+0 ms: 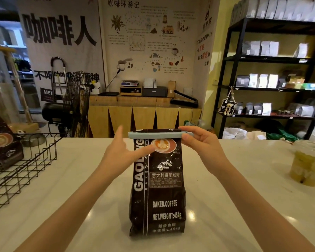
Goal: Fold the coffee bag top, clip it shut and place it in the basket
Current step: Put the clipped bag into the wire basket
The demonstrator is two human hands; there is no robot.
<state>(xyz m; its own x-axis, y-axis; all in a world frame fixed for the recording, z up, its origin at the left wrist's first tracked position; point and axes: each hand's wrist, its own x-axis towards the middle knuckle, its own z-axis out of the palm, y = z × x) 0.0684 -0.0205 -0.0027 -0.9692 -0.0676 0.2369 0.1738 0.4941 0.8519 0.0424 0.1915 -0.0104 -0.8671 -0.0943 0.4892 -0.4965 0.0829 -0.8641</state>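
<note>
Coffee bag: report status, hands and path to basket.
Right hand pinching clip end; left hand open against coffee bag. Bag upright, clip across top. Basket left, another bag inside.

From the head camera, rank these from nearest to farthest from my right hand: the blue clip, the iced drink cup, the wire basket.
1. Blue clip: pinched at its end by the right hand, on the bag top.
2. Iced drink cup: off to the right.
3. Wire basket: far left edge.
</note>
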